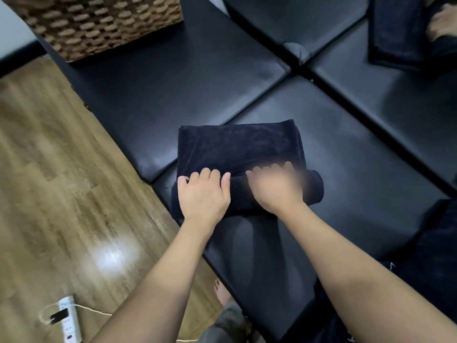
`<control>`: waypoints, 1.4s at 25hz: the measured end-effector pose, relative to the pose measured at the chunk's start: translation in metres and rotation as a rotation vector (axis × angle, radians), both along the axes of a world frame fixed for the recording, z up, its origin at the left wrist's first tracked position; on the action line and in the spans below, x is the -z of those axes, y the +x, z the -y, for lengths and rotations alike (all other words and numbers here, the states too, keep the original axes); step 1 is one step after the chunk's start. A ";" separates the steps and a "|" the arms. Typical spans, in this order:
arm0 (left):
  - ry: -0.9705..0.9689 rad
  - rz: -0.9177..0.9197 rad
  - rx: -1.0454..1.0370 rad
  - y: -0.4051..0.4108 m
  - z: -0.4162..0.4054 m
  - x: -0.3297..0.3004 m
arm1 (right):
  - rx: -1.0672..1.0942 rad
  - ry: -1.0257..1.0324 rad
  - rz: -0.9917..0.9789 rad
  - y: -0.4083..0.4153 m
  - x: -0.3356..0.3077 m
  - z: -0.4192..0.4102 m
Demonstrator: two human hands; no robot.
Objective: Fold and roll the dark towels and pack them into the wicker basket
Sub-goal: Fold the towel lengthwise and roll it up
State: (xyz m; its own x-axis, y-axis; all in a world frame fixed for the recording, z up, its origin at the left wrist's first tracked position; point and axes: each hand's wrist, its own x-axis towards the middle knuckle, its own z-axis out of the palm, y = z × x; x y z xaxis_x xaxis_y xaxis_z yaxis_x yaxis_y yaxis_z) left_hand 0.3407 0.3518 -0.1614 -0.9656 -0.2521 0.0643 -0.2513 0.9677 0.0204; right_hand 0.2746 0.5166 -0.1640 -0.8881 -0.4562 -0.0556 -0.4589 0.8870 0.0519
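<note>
A dark folded towel point(237, 147) lies on the black cushioned bench point(371, 181), its near end rolled into a thick tube. My left hand point(204, 191) grips the left part of the roll, fingers curled over its top. My right hand point(273, 186), blurred, curls over the roll's right part. The wicker basket point(99, 23) stands at the far left of the bench, well beyond the towel; its inside is out of view.
Another dark towel point(393, 30) lies at the far right, with another person's hand point(442, 21) beside it. More dark cloth point(435, 243) sits at the right edge. Wooden floor point(49, 169) lies to the left, with a white power strip point(68, 320) near my foot point(222, 293).
</note>
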 end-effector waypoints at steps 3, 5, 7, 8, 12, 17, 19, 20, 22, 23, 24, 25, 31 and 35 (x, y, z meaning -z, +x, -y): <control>-0.011 0.040 0.107 0.014 -0.008 0.006 | 0.003 0.021 0.213 -0.016 -0.007 0.006; -0.021 0.026 0.154 0.018 -0.005 0.010 | 0.020 0.020 0.337 -0.024 -0.011 0.007; -0.045 0.043 0.159 0.007 0.004 0.006 | 0.033 0.003 0.298 -0.019 -0.012 0.007; -0.054 0.061 0.158 -0.002 0.007 0.003 | 0.047 -0.011 0.214 -0.012 -0.011 0.005; 0.024 0.239 0.160 -0.043 0.015 -0.012 | 0.155 -0.013 -0.043 0.013 -0.003 -0.024; 0.080 0.275 0.110 -0.046 0.014 -0.014 | 0.100 0.011 -0.083 -0.002 0.006 -0.034; 0.061 0.155 0.071 -0.021 0.006 -0.008 | 0.063 0.011 -0.059 -0.014 0.003 -0.030; 0.062 0.111 0.066 -0.007 0.002 -0.004 | 0.043 0.024 -0.029 -0.019 -0.001 -0.028; 0.057 0.055 0.072 0.014 -0.003 0.003 | 0.030 0.067 0.083 -0.032 -0.009 -0.024; 0.041 0.035 0.078 0.018 -0.002 0.006 | 0.041 0.073 0.165 -0.038 -0.012 -0.022; 0.028 0.026 0.091 0.019 0.001 0.007 | 0.056 0.055 0.256 -0.043 -0.015 -0.020; 0.011 0.025 0.106 0.015 0.005 0.007 | 0.094 0.038 0.351 -0.045 -0.016 -0.018; -0.024 0.246 0.117 -0.047 0.024 -0.014 | 0.108 0.015 -0.055 -0.007 -0.008 -0.022; 0.082 0.364 0.091 -0.058 0.025 -0.018 | 0.034 -0.003 -0.078 -0.006 0.006 -0.026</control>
